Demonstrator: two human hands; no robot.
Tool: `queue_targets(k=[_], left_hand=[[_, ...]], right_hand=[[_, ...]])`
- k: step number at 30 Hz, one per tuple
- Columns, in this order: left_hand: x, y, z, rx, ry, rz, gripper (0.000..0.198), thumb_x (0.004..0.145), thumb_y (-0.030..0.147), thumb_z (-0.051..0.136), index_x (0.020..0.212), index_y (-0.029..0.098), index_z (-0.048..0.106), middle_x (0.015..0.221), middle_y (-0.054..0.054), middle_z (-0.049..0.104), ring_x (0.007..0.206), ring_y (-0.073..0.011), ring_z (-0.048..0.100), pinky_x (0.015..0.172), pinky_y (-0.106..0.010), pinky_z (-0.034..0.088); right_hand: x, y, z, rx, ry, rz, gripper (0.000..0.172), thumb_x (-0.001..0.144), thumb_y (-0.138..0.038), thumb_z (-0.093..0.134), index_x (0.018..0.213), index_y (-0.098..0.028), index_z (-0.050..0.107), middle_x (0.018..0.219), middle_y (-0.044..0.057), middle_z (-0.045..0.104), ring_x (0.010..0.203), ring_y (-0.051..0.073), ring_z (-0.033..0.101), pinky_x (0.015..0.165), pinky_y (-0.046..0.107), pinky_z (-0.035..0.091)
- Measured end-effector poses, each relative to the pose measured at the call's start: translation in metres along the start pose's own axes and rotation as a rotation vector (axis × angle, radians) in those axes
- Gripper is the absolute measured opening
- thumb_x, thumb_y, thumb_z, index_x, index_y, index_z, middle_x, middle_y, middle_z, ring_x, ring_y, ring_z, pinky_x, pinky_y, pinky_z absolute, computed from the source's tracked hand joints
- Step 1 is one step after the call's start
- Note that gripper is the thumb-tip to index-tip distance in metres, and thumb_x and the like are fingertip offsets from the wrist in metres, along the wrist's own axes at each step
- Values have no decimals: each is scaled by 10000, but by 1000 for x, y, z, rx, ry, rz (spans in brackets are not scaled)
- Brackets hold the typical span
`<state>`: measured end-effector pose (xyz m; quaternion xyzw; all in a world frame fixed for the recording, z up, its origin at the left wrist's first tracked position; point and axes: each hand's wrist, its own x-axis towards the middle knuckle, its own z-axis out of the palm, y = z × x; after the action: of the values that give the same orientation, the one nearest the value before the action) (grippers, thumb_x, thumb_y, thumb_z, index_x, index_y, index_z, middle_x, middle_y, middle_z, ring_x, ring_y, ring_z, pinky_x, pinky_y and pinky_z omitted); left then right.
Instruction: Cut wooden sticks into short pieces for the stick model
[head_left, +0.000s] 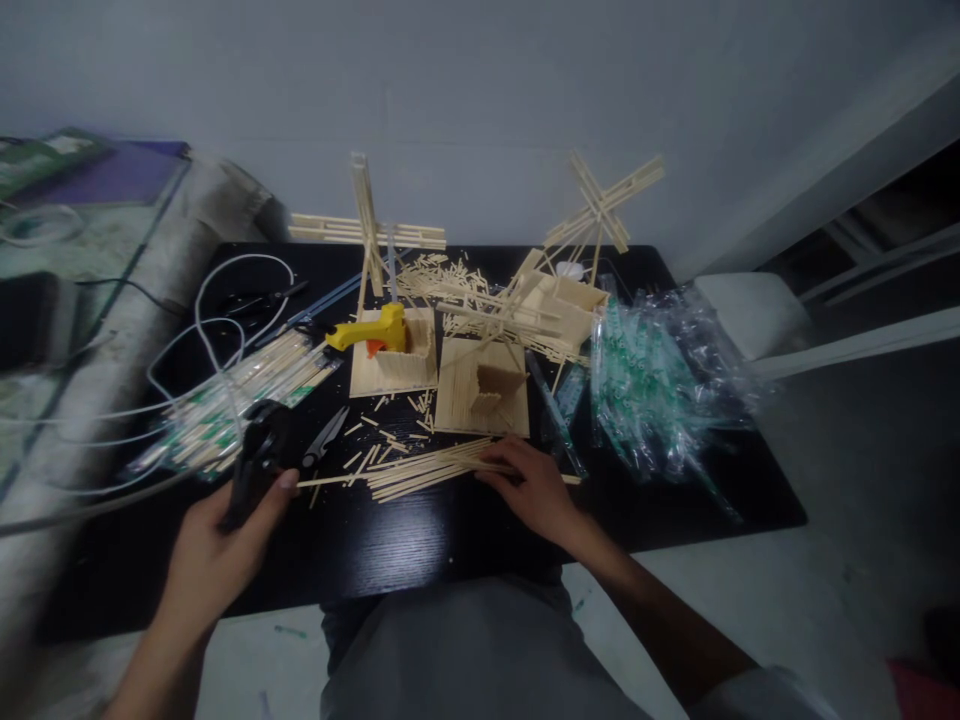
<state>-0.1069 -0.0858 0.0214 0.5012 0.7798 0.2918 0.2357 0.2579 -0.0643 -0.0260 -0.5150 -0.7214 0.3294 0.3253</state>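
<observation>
Head view: I see the left hand closed around a black tool, too blurred to name. The right hand is half curled over the right ends of thin wooden sticks; whether it pinches any, I cannot tell. The sticks lie on the black table. Scissors sit near the tool. Farther off, I see a yellow glue gun on a wooden base, then two stick-built crosses before the wall.

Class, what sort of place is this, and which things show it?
Probably a makeshift craft workspace, judging by the yellow plastic glue gun, the pale wooden-stick models with crossed blades, and the loose thin wooden sticks.
</observation>
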Motion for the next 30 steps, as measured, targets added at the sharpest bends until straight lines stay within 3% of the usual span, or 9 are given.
queue_targets(k=[6,9,12,15,18,22,25,30], left_hand=[[2,5,10,-150,14,-113,632,670,749,774,792,132,712,629,-8,642,580,-156,567,520,-239,451],[-2,19,26,-175,-53,-56,564,722,718,742,746,156,694,590,11,592,542,-141,527,504,-236,423],[-10,35,43,-162,-209,74,494,780,663,693,662,184,654,546,26,514,514,-144,480,484,-248,397],[-16,42,55,-187,-232,119,456,838,613,651,663,192,624,555,27,502,518,-144,462,481,-248,380],[-16,40,60,-212,-221,76,452,840,610,654,688,185,629,564,23,508,525,-144,456,477,-247,365],[-17,37,58,-314,-246,22,486,845,640,647,703,176,620,574,21,500,526,-136,448,484,-247,359],[-22,39,53,-356,-288,40,494,900,636,593,818,156,675,582,28,479,530,-138,445,494,-249,368],[-31,38,43,-161,-266,136,525,910,642,579,1040,158,733,756,-27,677,698,-194,634,668,-267,516]], right_hand=[[-8,1,6,-143,-53,-73,102,993,-274,678,1065,-202,680,998,66,746,894,216,740,745,301,549],[-9,-1,8,-193,-124,-80,118,999,-266,662,1091,-192,660,1007,76,752,892,230,745,760,316,547],[-8,-7,9,-256,-190,-43,140,1004,-262,654,1110,-172,660,988,90,769,892,254,755,774,339,548],[-6,-12,7,-295,-215,22,150,1005,-277,658,1106,-168,677,994,102,785,913,261,762,802,340,548],[-5,-14,6,-298,-218,39,163,1010,-299,652,1103,-173,695,1012,105,794,939,259,767,825,335,552],[-6,-10,9,-289,-152,5,191,1017,-323,638,1112,-171,704,988,107,800,926,267,774,814,348,572],[-6,-4,14,-272,-58,-50,215,1033,-349,604,1122,-180,703,968,105,801,900,264,774,799,356,587],[-3,-1,16,-169,77,-175,249,1070,-315,522,1216,-198,687,1070,102,797,971,237,763,865,353,592]])
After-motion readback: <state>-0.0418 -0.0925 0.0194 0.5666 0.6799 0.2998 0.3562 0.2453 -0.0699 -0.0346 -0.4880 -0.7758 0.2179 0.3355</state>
